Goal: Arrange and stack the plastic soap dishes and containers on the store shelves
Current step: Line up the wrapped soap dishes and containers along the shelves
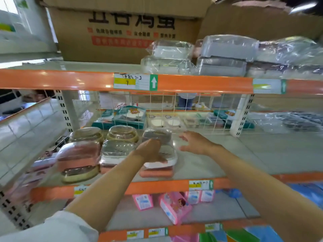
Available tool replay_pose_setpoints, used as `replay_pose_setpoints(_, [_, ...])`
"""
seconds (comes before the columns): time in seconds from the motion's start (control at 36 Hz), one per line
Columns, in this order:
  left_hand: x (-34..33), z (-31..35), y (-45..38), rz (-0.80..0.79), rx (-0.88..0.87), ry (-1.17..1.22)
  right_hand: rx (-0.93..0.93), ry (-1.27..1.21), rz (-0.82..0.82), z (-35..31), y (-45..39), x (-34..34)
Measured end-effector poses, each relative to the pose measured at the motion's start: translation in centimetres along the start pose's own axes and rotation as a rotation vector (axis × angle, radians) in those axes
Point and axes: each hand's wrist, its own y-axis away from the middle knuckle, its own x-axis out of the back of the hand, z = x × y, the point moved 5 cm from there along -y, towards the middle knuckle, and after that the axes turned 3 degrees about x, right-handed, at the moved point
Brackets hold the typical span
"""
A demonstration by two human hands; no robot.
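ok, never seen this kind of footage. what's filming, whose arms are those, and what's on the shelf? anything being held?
There is no robot here. One wide-angle camera sits on a person's head and looks forward and down, so the two bare arms coming in from the bottom are that person's own.

They face a store rack with orange-edged shelves. On the middle shelf stand rows of wrapped plastic soap dishes, some stacked in twos. The left hand rests on top of the white soap dish, which sits on an orange dish; the fingers look fairly flat rather than wrapped round it. The right hand hovers open beside that stack, holding nothing.

The shelf above carries grey wrapped containers and a cardboard box. The shelf below has pink packets.
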Motion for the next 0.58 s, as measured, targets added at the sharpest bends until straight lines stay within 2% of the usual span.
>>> replay_pose_setpoints(0.14, [3.6, 2.8, 3.0, -0.049, -0.032, 0.029, -0.040, 0.043, -0.059, -0.2, 4.7, 1.6])
replay_pose_setpoints(0.36, [9.6, 7.8, 8.7, -0.020, -0.134, -0.002, 0.059, 0.095, 0.013, -3.5, 11.1, 4.8])
replay_pose_setpoints(0.58, [18.1, 11.0, 11.9, 0.279, -0.237, 0.046, 0.205, 0.162, 0.206, -8.9, 15.0, 11.7])
